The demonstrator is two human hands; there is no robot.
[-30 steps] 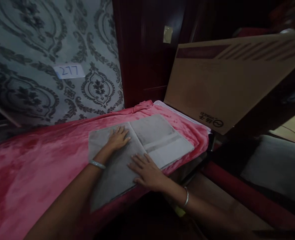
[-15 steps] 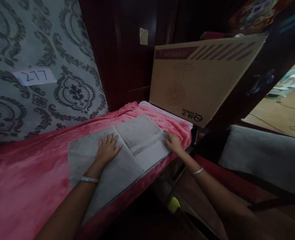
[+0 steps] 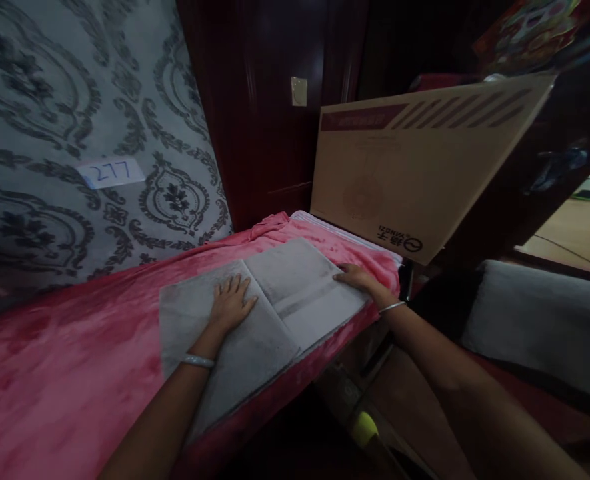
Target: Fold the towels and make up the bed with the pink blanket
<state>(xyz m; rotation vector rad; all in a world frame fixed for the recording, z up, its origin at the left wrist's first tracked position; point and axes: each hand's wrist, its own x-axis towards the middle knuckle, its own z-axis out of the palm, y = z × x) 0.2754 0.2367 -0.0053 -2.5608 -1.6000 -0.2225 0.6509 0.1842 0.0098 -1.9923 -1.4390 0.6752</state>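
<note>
A grey cloth [image 3: 235,367] with a soft, plush look lies folded on a pink-red plush cover [image 3: 89,373]. A raised fold line crosses it, and its right part shows a paler strip along the front. My left hand [image 3: 231,305] rests palm down on the left part, fingers spread. At the cloth's right edge is my right hand [image 3: 357,279], its fingers bent and closed on that edge. Part of its grip is hidden from view.
Behind the right end stands a large cardboard box [image 3: 415,180] against a dark red door [image 3: 269,133]. Patterned wallpaper [image 3: 175,193] bears a paper label [image 3: 112,173] reading 277. At right is a grey padded seat [image 3: 549,333]; a yellow-green object [image 3: 364,429] sits low in front.
The view has swung slightly left, so everything appears further right and lower. My left hand stays flat on the cloth. My right hand has turned a little at the cloth's right edge.
</note>
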